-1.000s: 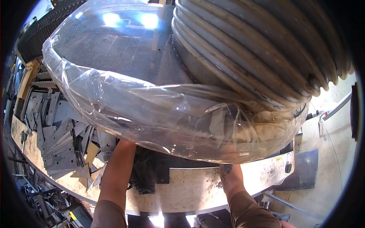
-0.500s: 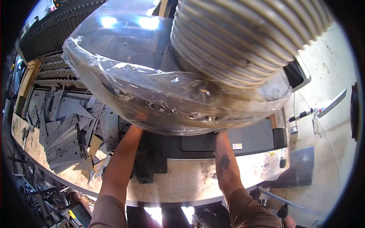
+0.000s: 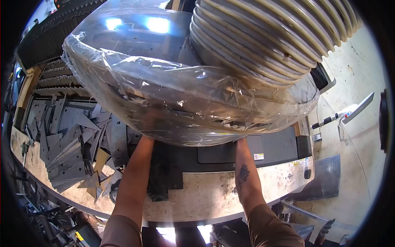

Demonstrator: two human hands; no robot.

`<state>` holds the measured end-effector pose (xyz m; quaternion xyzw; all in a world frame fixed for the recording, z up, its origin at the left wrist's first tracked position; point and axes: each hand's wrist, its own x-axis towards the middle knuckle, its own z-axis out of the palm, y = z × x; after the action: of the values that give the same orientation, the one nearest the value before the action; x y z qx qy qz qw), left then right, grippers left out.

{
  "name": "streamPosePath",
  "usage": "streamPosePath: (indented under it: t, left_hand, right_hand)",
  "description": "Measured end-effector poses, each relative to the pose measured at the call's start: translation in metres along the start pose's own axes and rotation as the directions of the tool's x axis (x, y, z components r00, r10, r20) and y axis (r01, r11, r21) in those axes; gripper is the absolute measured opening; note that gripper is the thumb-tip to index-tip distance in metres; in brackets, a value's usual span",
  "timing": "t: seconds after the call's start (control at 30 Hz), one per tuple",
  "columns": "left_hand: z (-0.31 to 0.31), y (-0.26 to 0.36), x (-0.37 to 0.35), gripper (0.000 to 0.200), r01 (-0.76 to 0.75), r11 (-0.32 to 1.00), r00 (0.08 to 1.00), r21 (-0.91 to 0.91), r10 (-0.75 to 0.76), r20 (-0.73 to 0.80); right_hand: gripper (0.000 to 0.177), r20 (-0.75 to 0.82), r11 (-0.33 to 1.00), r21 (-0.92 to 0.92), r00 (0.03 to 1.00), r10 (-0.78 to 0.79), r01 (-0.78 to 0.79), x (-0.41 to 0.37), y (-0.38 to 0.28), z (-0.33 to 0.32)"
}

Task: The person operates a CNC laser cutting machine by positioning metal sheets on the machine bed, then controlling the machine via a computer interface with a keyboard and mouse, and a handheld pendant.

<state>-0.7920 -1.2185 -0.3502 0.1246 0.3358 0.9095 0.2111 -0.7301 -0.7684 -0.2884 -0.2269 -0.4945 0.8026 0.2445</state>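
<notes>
A large sheet of clear plastic film (image 3: 135, 94) hangs in front of me, wrapped around a wide hood. Both my forearms reach forward to its lower edge. My left hand (image 3: 152, 119) shows only as a blur through the film, and its fingers cannot be made out. My right hand is hidden behind the film beyond the wrist; the right forearm (image 3: 248, 177) is in plain sight. Below the film lies a dark flat panel (image 3: 271, 150) on the machine bed. What either hand touches or holds is hidden.
A thick ribbed hose (image 3: 263, 37) rises from the hood at upper right. Cut metal plates (image 3: 70, 152) lie piled at left on the worn table edge (image 3: 205, 197). A screen on an arm (image 3: 358, 109) stands at right. Another person's dark hand (image 3: 327, 228) shows at lower right.
The view has shifted slightly, and the film's folds have changed shape. The other person's hand at lower right has moved right. My forearms have stayed nearly where they were.
</notes>
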Motion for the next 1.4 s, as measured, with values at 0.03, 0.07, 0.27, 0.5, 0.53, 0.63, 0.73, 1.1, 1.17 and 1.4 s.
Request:
streamPosePath:
  t: [0.03,0.07,0.27,0.5,0.53,0.63,0.73,1.1,1.17,1.4]
  left_hand:
    - [-0.002,-0.001,-0.006,0.042,-0.005,1.0,1.0,0.024,0.005,-0.009]
    - [0.001,-0.008,-0.009,0.041,-0.012,0.999,1.0,0.047,0.013,-0.017]
    - [-0.007,-0.003,-0.025,0.041,-0.056,0.983,0.995,0.175,0.07,-0.076]
    - [-0.002,-0.013,-0.002,0.041,-0.084,0.949,0.97,0.305,0.148,-0.194]
    - [-0.006,-0.017,-0.009,0.041,-0.083,0.943,0.966,0.322,0.156,-0.207]
    - [-0.005,-0.017,-0.008,0.041,-0.081,0.919,0.956,0.386,0.181,-0.231]
    - [-0.007,-0.018,0.0,0.041,-0.087,0.889,0.946,0.449,0.215,-0.241]
    - [0.004,-0.017,-0.005,0.04,-0.091,0.753,0.906,0.651,0.335,-0.26]
    - [0.019,-0.015,-0.01,0.04,-0.104,0.725,0.896,0.681,0.365,-0.252]
    - [0.184,0.017,-0.126,0.046,-0.007,0.059,0.934,0.998,0.357,-0.014]
  right_hand:
    - [0.037,-0.004,1.0,0.001,1.0,0.001,-0.001,0.0,0.003,0.001]
    - [0.037,-0.006,1.0,0.002,1.0,0.0,0.0,-0.002,0.007,0.001]
    - [0.036,-0.009,1.0,-0.01,1.0,0.002,-0.002,-0.005,0.01,-0.014]
    - [0.036,0.008,0.997,-0.066,0.999,0.048,-0.048,0.003,0.018,-0.015]
    - [0.036,0.007,0.996,-0.074,0.999,0.053,-0.053,0.003,0.015,-0.024]
    - [0.036,-0.001,0.995,-0.081,0.998,0.059,-0.059,0.006,0.021,-0.019]
    - [0.036,-0.004,0.995,-0.083,0.999,0.053,-0.054,0.004,0.019,-0.027]
    - [0.035,-0.022,0.994,-0.101,0.999,0.031,-0.033,0.009,0.028,-0.03]
    - [0.035,-0.018,0.994,-0.106,1.0,0.013,-0.014,-0.003,0.025,-0.048]
    - [0.053,0.179,0.916,0.258,0.947,0.268,-0.308,-0.188,-0.124,-0.042]
